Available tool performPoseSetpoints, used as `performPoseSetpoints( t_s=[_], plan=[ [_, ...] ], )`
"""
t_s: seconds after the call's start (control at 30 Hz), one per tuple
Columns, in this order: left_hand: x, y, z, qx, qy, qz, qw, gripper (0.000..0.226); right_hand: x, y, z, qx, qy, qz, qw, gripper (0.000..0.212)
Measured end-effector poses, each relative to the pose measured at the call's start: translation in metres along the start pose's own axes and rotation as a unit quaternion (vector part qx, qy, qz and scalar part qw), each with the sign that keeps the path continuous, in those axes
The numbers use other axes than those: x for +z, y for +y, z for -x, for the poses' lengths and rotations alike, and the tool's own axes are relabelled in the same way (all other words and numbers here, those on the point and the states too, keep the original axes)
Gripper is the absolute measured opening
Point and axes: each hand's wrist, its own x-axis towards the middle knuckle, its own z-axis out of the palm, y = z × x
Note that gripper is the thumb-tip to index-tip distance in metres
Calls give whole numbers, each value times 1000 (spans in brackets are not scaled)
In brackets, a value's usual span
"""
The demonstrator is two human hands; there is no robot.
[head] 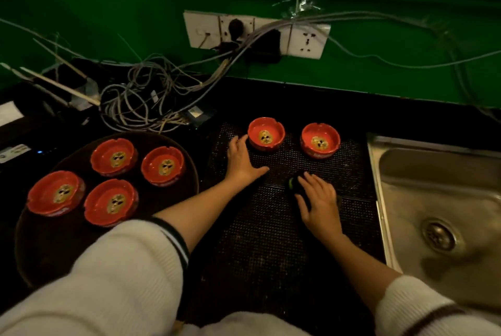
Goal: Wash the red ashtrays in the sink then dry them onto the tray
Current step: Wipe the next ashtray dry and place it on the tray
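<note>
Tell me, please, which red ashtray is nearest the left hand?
The left ashtray on the mat: the left hand almost touches its side; the others sit farther off.

We count six red ashtrays in all. Four sit on the one round dark tray [187, 173], out past our left hand [240, 160]: ashtray one [55, 192], ashtray two [113, 157], ashtray three [163, 165] and ashtray four [111, 201]. Two stand on the one dotted mat [271, 227]: the fifth ashtray [266, 133] just beyond our left fingertips, the sixth ashtray [320, 140] beyond the fingers of our right hand [318, 203]. Under those right fingers lies one dark scrubber [294, 184]. We see one steel sink [401, 189] and two hands.
</note>
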Motion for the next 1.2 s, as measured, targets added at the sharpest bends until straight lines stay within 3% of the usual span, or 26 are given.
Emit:
performPoseSetpoints(
  t_s=[0.1,0.23,0.47,0.6,0.9,1.1,1.2],
  plan=[
    [13,19,-28,-39,-31,-9,999,135,3,2,1,-1,-4,-14,1000,43],
    [22,24,-57,-54,-12,12,998,145,4,5,1,-16,1,-26,1000,42],
    [32,14,-58,-49,85,77,992,116,4,8,-2,-21,-5,-36,999,42],
    [26,8,-18,-13,52,82,995,110,5,11,-1,-23,0,-39,999,39],
    [8,-32,96,25,-50,33,998,121,-5,5,-7,0,-18,-74,997,38],
    [-3,-50,148,75,-103,9,992,121,-35,-12,-7,13,-75,-176,981,39],
    [-11,-52,167,117,-128,-11,985,119,-56,-49,20,-38,-92,-256,962,35]
  ],
)
